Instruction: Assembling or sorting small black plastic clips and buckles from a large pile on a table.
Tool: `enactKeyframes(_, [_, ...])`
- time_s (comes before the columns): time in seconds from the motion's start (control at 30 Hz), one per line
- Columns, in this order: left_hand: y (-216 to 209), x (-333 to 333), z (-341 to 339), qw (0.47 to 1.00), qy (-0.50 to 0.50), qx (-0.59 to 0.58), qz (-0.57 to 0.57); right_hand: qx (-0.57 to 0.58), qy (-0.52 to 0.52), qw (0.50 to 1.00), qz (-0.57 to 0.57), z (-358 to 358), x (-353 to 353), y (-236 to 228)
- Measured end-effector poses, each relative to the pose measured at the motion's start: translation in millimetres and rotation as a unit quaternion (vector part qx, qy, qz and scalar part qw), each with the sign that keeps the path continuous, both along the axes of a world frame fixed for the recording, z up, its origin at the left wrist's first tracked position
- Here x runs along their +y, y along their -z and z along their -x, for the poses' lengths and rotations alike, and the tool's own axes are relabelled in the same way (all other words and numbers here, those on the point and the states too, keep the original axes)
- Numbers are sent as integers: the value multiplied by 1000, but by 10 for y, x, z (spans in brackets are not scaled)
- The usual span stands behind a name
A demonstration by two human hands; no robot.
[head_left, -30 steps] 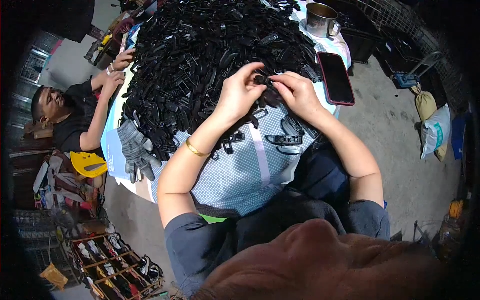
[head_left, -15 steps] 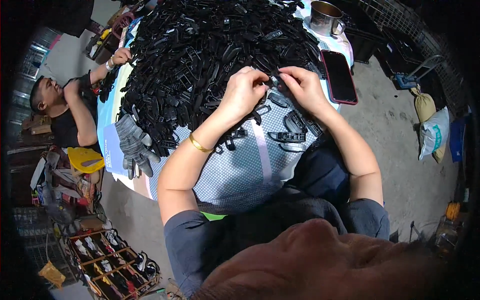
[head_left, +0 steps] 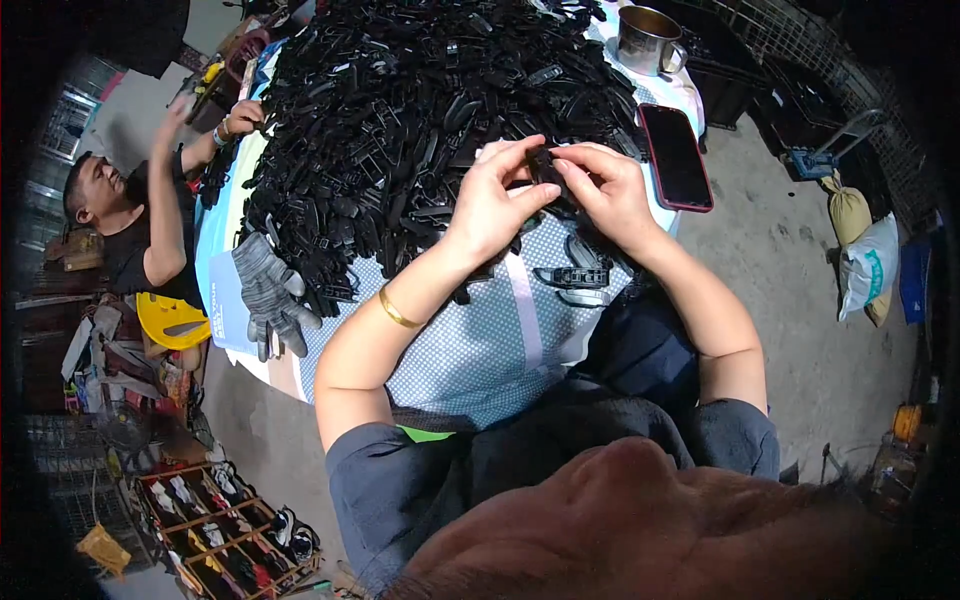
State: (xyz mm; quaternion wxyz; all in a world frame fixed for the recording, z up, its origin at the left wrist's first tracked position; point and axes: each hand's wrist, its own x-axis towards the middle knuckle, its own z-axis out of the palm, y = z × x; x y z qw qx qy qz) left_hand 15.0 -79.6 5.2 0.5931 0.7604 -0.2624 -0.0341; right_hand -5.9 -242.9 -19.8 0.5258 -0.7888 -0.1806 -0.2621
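Observation:
My left hand (head_left: 492, 206), with a gold bangle on the wrist, and my right hand (head_left: 612, 192) come together at the near side of a large heap of black strap-and-buckle pieces (head_left: 390, 120). Between their fingertips is one small black buckle piece (head_left: 541, 163), pinched from both sides. Fingers hide much of it, so its exact shape is unclear. Closer to me, several black ridged strap pieces (head_left: 578, 276) lie loose on the dotted tablecloth (head_left: 455, 340).
A red-edged phone (head_left: 678, 158) lies right of my right hand, with a metal mug (head_left: 648, 42) beyond it. A grey glove (head_left: 270, 290) rests on the table's left edge. Another person (head_left: 130, 220) sits at the far left, one hand at the heap.
A black buckle piece now shows upright between my fingertips, and my left thumb has stretched out toward the right hand. The other person's raised arm has moved up, away from the head.

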Motion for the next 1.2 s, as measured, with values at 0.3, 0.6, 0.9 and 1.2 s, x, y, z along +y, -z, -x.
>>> enactKeyframes(0.3, [-15,22,32,978,0,165,131,-36,14,999,32,59,-2,-102])
enactKeyframes(0.6, [33,-19,23,981,-26,136,134,-144,76,975,148,58,36,-99])
enactKeyframes(0.9, [-37,66,-66,964,49,159,206,56,-34,998,10,62,22,-89])
enactKeyframes(1.2, [-157,116,-44,990,57,81,100,52,-88,988,116,29,-58,-144])
